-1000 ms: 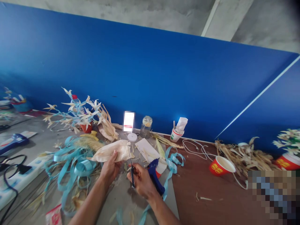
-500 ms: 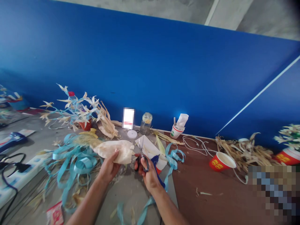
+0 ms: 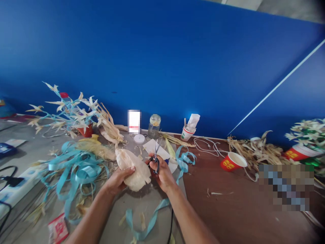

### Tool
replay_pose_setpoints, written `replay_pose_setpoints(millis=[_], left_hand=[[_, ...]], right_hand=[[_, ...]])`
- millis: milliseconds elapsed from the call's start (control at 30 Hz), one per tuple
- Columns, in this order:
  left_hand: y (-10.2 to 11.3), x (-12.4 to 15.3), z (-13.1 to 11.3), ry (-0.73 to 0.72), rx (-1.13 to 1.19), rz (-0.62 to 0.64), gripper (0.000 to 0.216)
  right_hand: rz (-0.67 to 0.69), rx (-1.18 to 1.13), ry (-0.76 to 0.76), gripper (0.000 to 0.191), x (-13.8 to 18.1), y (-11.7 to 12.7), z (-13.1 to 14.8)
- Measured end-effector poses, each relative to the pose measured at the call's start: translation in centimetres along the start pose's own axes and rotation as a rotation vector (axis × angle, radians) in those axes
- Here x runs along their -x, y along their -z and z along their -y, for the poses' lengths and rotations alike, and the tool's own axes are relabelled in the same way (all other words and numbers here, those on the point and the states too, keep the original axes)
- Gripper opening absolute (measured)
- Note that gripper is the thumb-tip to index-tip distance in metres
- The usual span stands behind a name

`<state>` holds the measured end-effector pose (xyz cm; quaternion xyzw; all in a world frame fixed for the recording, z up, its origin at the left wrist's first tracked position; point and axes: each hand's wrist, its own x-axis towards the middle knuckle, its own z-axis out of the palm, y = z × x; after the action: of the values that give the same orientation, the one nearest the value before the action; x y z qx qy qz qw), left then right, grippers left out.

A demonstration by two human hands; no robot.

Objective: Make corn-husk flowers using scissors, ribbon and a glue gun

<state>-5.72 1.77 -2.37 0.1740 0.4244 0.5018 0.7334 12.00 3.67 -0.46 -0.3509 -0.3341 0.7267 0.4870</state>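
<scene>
My left hand (image 3: pixel 119 179) pinches a pale dried corn husk (image 3: pixel 134 166), its thumb on top of the sheet. The husk's lower right edge looks ragged, and its narrow end points up and left. In my right hand (image 3: pixel 162 174) is a pair of scissors (image 3: pixel 156 154) with dark handles, blades pointing up and slightly parted. The scissors are beside the husk's right edge; whether they touch it I cannot tell. Loops of light blue ribbon (image 3: pixel 87 174) lie left of my hands, and another ribbon strip (image 3: pixel 142 234) curves in front of me.
Husk flowers on blue stems (image 3: pixel 76 108) stand at the back left. A glass jar (image 3: pixel 154 127), a white tape roll (image 3: pixel 139 139) and a cup with tissue (image 3: pixel 188 132) are at the back. A red paper cup (image 3: pixel 232 162) and dried husks (image 3: pixel 254 147) lie right; a power strip (image 3: pixel 22 183) lies left.
The husk has turned from roughly level to slanting, its ragged end now lower. My right hand with the scissors has risen slightly in view. The camera view has shifted down and right.
</scene>
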Motion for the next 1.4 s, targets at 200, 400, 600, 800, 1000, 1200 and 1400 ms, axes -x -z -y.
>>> replay_pose_setpoints(millis=[200,400,600,800,1000,1200,1400], left_hand=[[-0.7,0.3,0.3,0.052,-0.063,0.062,0.042],[-0.9,-0.8,-0.1,-0.123,0.045,0.02,0.025],[-1.1,-0.9,-1.1,-0.32,0.211,-0.064,0.043],[-1.0,-0.2,-1.4,-0.258,0.095,-0.075,0.068],[-1.1,0.2,-0.9,-0.108,0.012,0.03,0.068],[-1.1,0.5,-0.8,0.092,-0.112,0.14,0.06],[-0.1,0.3,-1.0,0.011,-0.012,0.14,0.053]], right_hand=[[0.043,0.14,-0.101,0.044,-0.2,0.5,-0.1],[-0.108,0.131,0.196,0.041,-0.4,0.2,-0.3],[-0.085,0.263,0.233,0.043,0.0,-0.5,-0.8],[-0.095,0.177,0.198,0.043,-0.3,0.4,-0.2],[0.041,-0.053,0.024,0.042,-0.5,0.7,-0.1],[-0.021,-0.124,0.0,0.048,-0.8,0.9,-0.4],[-0.163,-0.188,-0.011,0.044,-1.1,1.1,0.0]])
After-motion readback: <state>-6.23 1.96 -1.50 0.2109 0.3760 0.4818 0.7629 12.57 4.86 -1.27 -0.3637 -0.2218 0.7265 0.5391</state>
